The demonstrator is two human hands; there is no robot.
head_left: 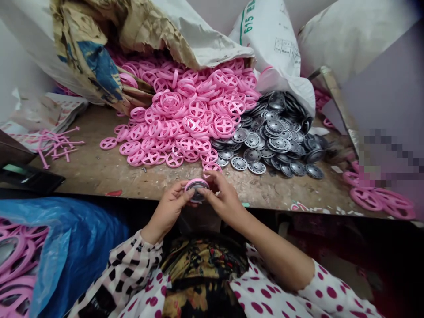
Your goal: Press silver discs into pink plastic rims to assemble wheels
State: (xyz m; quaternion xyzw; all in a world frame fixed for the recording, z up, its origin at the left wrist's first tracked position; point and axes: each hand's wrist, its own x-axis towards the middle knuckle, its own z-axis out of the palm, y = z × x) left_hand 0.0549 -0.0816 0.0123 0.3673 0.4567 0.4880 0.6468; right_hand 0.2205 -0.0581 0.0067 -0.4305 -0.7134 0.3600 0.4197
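a pink wheel [196,182] with a grey disc [198,191] in its face is held over the near edge of the bench [99,172], face up. the left hand [168,207] and right hand [225,198] each close a fingertip grip on its rim from opposite sides, equally near. the pink pile [185,115] and grey caps [274,137] lie just beyond.

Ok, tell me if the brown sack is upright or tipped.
Tipped: the torn brown paper sack lies sideways, pink plastic spoked wheels spilling onto the wooden table.

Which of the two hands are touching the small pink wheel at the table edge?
Touching, both. The head view shows the left hand pinching the pink wheel at its left rim and the right hand gripping its right rim, with no gap visible.
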